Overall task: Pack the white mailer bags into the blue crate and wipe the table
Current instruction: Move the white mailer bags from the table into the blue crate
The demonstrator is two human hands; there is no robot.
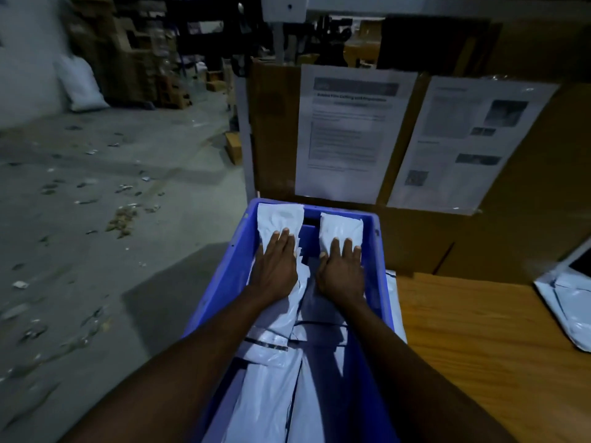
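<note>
- Left grip [277, 266] lies palm down with its fingers straight and close together, pressing flat on a stack of white mailer bags [280, 216] at the far left of the blue crate [220, 282]; it curls round nothing.
- Right grip [341, 270] lies the same way, palm down with fingers straight and slightly spread, pressing on a second stack of mailer bags [341, 224] at the far right of the crate.
- A gap of bare blue crate floor shows between the two stacks.
- More white bags, some with dark strips along an edge, fill the near part of the crate beneath both forearms.
- Right of the crate lies a wooden tabletop [479, 334]; whether the crate stands on it cannot be told.
- A few loose mailer bags [572, 302] lie at the tabletop's far right edge, well apart from the crate.
- Behind the crate stands a cardboard panel [275, 129] carrying two printed sheets [351, 132], their text too blurred to read.
- To the left stretches a grey concrete floor [96, 203] scattered with small scraps, with a white sack [83, 84] against the far wall.
</note>
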